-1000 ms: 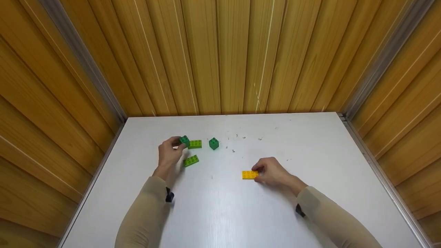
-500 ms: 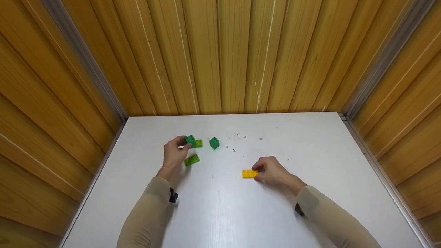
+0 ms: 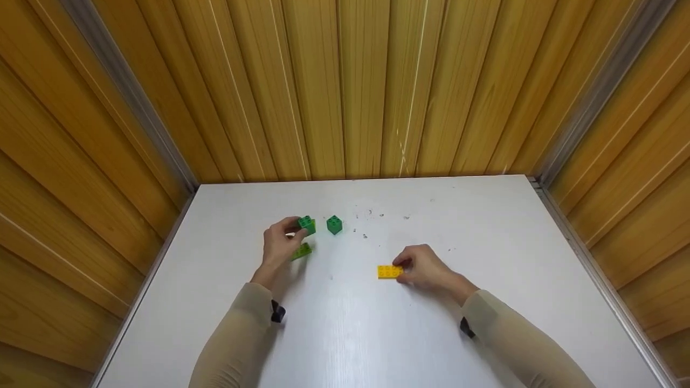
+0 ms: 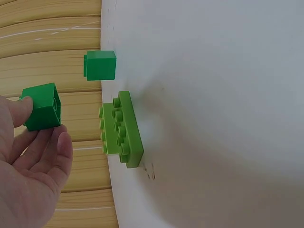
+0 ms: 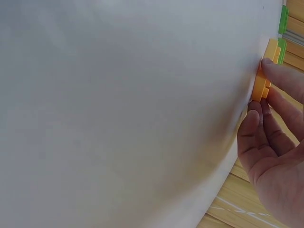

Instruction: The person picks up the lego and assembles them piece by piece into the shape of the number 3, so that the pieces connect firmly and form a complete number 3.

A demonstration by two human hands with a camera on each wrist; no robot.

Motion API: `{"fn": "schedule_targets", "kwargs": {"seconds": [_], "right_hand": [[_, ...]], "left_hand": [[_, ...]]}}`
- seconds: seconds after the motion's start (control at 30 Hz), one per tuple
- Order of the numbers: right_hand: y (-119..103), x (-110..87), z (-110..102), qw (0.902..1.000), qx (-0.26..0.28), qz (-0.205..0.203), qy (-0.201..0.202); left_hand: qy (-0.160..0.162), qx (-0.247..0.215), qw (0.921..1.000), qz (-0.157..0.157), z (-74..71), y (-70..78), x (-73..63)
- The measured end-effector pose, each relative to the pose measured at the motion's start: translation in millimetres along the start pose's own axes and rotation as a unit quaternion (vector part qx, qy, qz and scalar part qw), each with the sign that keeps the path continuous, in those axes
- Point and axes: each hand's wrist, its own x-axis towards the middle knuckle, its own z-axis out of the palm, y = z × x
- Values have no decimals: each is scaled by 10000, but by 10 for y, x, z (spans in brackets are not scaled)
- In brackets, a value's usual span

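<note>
My left hand (image 3: 280, 242) pinches a dark green toy building brick (image 4: 42, 106), square with studs on top, held up off the table; its hollow underside shows in the left wrist view. In the head view it overlaps one flat lime green brick (image 4: 109, 128). Nearer me lies a second lime brick (image 3: 303, 251), partly covered by the hand. Another dark green brick (image 3: 334, 225) stands just right of them. Around the right end of a flat yellow brick (image 3: 388, 271), my right hand (image 3: 426, 268) grips with thumb and fingers, low at the white table.
The white table (image 3: 345, 334) has small dark marks (image 3: 372, 213) toward its back. Wood-patterned panels (image 3: 345, 91) enclose the back and both sides, joined by grey metal strips at the corners.
My left hand has carried the dark green brick to the right, from the lime brick's left end to over it. The right hand stays put with the yellow brick.
</note>
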Motion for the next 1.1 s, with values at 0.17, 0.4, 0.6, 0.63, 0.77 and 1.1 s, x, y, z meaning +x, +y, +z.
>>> {"fn": "schedule_targets", "kwargs": {"seconds": [0.17,0.4,0.6,0.63,0.77,1.1], "right_hand": [[-16,-6,-4,9999,34,139,11],[-3,-12,20,9998,-13,201,19],[-12,-12,27,9995,132,293,43],[-16,-12,27,9994,146,312,45],[-26,-12,32,9990,172,403,48],[-35,-10,34,9980,252,577,37]], "left_hand": [[-2,27,10000,19,61,30,-3],[-86,-59,9999,58,111,90,-13],[-85,-114,9997,182,160,117,-36],[-81,-127,9997,192,168,123,-44],[-131,-197,9995,190,213,154,-75],[-265,-263,9992,147,367,252,-144]]}}
